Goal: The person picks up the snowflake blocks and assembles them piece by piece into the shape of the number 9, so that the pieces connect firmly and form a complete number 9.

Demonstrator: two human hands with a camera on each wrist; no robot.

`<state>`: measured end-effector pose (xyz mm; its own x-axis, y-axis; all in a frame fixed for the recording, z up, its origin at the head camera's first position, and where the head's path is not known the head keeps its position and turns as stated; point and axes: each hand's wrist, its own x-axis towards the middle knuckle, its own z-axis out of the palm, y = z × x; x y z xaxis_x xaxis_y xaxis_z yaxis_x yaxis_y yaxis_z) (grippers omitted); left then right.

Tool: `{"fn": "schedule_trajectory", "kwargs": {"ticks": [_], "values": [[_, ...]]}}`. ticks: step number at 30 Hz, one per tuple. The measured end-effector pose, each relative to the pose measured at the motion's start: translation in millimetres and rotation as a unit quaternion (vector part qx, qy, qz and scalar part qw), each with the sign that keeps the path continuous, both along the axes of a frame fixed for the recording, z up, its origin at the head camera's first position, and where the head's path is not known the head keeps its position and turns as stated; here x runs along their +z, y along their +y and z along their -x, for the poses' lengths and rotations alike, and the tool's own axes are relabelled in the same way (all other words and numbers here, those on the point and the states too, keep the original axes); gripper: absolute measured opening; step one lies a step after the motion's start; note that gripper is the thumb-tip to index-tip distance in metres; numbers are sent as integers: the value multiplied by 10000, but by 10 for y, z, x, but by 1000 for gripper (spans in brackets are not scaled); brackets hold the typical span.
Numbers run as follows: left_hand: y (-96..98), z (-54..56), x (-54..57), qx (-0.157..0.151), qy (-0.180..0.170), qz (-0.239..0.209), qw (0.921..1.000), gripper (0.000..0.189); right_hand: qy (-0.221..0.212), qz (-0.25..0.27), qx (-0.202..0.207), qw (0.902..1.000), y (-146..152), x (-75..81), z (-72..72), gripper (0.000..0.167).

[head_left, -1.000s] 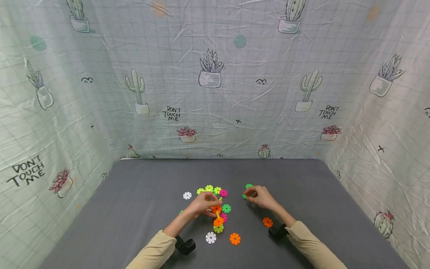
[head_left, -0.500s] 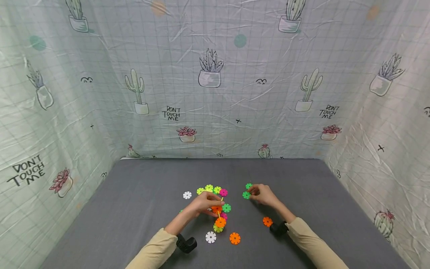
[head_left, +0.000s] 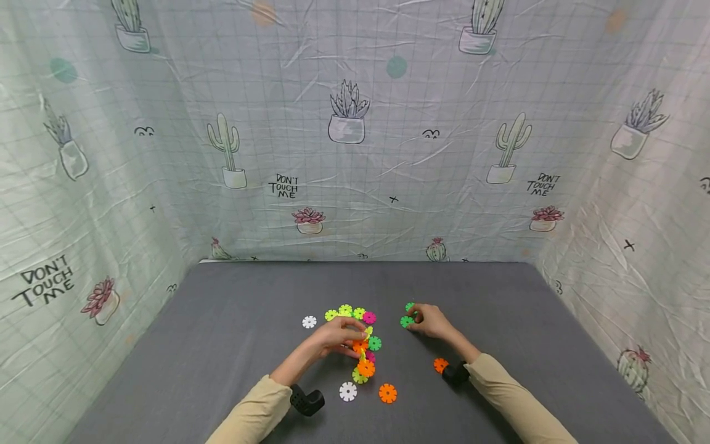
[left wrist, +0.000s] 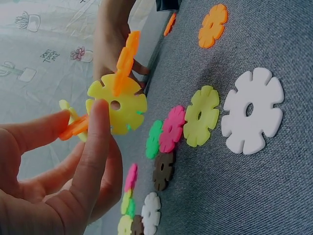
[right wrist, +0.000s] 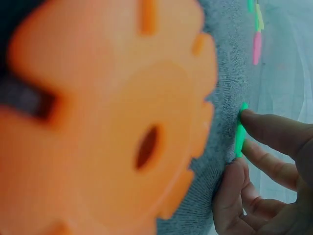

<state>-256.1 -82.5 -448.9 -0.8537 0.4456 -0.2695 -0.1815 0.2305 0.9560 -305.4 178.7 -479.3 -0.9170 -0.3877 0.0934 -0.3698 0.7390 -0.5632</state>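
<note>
My left hand [head_left: 337,334] holds up a small build of interlocking notched discs, orange and yellow, slotted into one another. In the left wrist view, the thumb and a finger pinch an orange disc [left wrist: 76,127], beside a wide yellow disc [left wrist: 129,110]. Another orange disc [left wrist: 127,59] juts up from that yellow one. Farther right, my right hand [head_left: 434,323] has its thumb and fingertips around the edge of a green disc [right wrist: 240,137] that lies flat on the cloth. A second green disc [head_left: 409,306] lies just beyond, partly covered by the fingers.
Under and behind the left hand lie several loose discs, including a pink disc [head_left: 369,317] and a green disc [head_left: 374,343]. Nearer me are a white disc [head_left: 348,391] and an orange disc [head_left: 387,393]. Another orange disc [head_left: 440,365] sits by the right wrist. A printed curtain surrounds the grey table [head_left: 249,296].
The build in my left hand has turned, showing its yellow discs wider. My right fingers drew slightly back from the nearer green disc, then came to its edge again.
</note>
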Motion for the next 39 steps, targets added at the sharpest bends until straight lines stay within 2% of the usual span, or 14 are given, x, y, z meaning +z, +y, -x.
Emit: {"fn": "schedule_trajectory", "kwargs": {"ticks": [6,12,17,22,26,30,39], "values": [[4,30,-13,49,-57,118,9999,33,-274,150,-113,9994,-17,-4,9,25],[9,48,-25,89,-230,35,9997,34,-465,551,200,9972,-21,13,-1,20],[14,56,-35,305,-367,-56,9988,30,-895,1206,604,9868,-72,72,-58,16],[23,71,-48,427,-474,-39,9980,21,-1096,1725,922,9745,-175,142,-157,20],[37,83,-59,447,-490,-71,9978,16,-1098,1940,1058,9691,-252,168,-216,19],[38,87,-72,482,-473,-133,9976,14,-1017,1978,1148,9682,-318,175,-250,18],[47,89,-77,422,-656,-363,9963,22,-911,2160,1241,9642,-408,196,-324,21]]}}
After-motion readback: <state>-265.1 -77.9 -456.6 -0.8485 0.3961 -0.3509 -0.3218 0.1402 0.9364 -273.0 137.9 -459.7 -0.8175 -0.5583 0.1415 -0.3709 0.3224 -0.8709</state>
